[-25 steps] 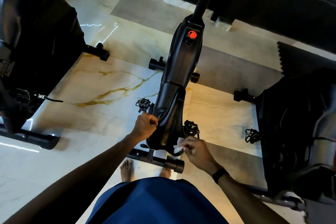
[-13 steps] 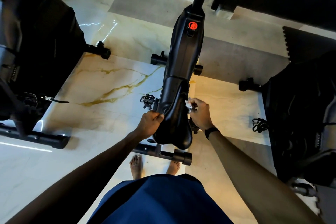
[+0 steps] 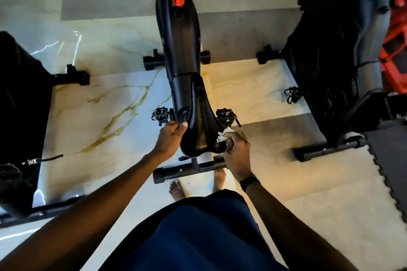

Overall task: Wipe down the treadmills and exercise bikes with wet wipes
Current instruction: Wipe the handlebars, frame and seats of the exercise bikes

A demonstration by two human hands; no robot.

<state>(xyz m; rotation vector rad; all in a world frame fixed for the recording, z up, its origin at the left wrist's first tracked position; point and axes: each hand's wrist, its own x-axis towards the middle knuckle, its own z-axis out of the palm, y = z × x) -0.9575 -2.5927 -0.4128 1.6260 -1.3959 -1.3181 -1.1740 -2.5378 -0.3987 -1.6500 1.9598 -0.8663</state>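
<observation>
A black exercise bike (image 3: pixel 179 35) stands in front of me, seen from above, with a red knob (image 3: pixel 178 1) on its frame. Its black saddle (image 3: pixel 199 125) is nearest to me. My left hand (image 3: pixel 169 138) grips the saddle's left edge. My right hand (image 3: pixel 236 149) holds a crumpled white wet wipe (image 3: pixel 223 135) against the saddle's right rear edge. Pedals (image 3: pixel 225 116) stick out on both sides below the saddle.
Another black exercise machine (image 3: pixel 21 116) stands to the left and one (image 3: pixel 330 77) to the right, with a red part (image 3: pixel 394 39) at the far right. The floor is glossy marble. Dark foam mat tiles (image 3: pixel 389 160) lie at right. My bare feet (image 3: pixel 177 189) stand behind the bike's rear base bar (image 3: pixel 176 172).
My right hand slid the wipe forward along the saddle's right side, then back to its rear edge. My left hand stayed on the saddle's left edge. The view shifted right.
</observation>
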